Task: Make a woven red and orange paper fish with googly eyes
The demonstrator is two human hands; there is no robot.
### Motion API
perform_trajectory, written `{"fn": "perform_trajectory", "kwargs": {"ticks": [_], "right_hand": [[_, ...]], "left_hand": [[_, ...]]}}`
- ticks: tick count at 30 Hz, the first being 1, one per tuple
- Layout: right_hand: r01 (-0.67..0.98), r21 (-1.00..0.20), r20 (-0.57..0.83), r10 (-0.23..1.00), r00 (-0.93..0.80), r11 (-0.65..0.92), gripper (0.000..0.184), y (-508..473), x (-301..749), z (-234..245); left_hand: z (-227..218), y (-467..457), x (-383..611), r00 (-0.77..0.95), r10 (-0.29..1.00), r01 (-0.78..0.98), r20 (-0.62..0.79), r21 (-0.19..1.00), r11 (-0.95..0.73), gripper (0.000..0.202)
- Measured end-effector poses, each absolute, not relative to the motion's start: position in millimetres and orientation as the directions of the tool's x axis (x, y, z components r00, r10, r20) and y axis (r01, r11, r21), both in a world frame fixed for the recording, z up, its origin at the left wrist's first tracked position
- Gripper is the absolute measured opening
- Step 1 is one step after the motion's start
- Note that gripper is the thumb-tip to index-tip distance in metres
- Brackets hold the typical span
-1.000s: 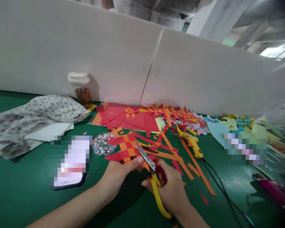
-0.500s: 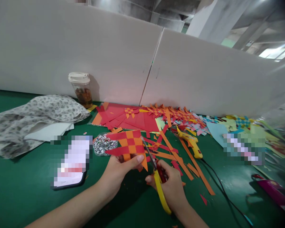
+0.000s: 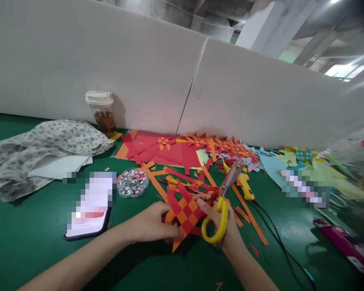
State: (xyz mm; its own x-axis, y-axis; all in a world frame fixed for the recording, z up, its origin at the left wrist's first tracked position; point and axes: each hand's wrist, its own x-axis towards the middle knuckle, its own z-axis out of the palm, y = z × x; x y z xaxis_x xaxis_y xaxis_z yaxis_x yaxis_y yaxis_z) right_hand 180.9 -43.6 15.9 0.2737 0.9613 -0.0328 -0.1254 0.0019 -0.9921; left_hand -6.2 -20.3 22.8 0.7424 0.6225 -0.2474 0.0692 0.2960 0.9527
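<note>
My left hand pinches a woven red and orange paper piece low over the green table. My right hand grips yellow-handled scissors, whose blades point up and to the right, away from the paper; its fingertips also touch the woven piece's right edge. Loose red and orange paper strips lie just behind both hands.
A round tray of googly eyes and a phone lie to the left. A yellow glue gun with a black cord is at right. A lidded cup, patterned cloth, stacked paper crafts and a white partition stand behind.
The scissors have come off the woven piece and swung so the blades point up and right. The woven piece has been turned and lowered, with both hands now on it.
</note>
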Motion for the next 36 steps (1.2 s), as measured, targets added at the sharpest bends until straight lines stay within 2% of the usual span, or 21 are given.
{"fn": "perform_trajectory", "kwargs": {"ticks": [3, 7, 14, 18, 23, 28, 33, 36], "right_hand": [[-0.221, -0.975, -0.035, 0.970, 0.242, 0.020, 0.038, -41, 184, 10], [-0.194, -0.978, 0.026, 0.965, 0.263, 0.079, 0.037, -41, 186, 7], [-0.084, -0.996, -0.023, 0.969, 0.245, -0.002, 0.036, -44, 182, 10], [-0.118, -0.993, -0.016, 0.972, 0.235, 0.012, 0.038, -44, 179, 10], [-0.120, -0.993, -0.026, 0.981, 0.191, -0.003, 0.040, -47, 177, 9], [-0.082, -0.996, -0.005, 0.961, 0.277, 0.018, 0.032, -47, 181, 10], [-0.138, -0.990, -0.016, 0.942, 0.336, 0.033, 0.037, -44, 181, 16], [-0.166, -0.986, -0.055, 0.951, 0.305, -0.003, 0.039, -44, 178, 15]], "left_hand": [[23, -17, -10, 0.765, 0.601, 0.104, -0.234, 0.965, 0.242, 0.011], [26, -6, -15, 0.657, 0.697, 0.090, -0.287, 0.948, 0.306, 0.009], [29, 4, -18, 0.446, 0.843, -0.152, -0.299, 0.903, 0.401, 0.020], [24, 0, -14, 0.450, 0.852, -0.175, -0.266, 0.910, 0.376, 0.026], [23, -1, -12, 0.406, 0.885, -0.212, -0.229, 0.918, 0.335, 0.014], [25, 0, -15, 0.412, 0.882, -0.184, -0.230, 0.927, 0.327, 0.014], [21, 0, -14, 0.423, 0.872, -0.124, -0.246, 0.938, 0.325, 0.014], [23, 0, -12, 0.393, 0.885, -0.138, -0.250, 0.935, 0.326, 0.014]]}}
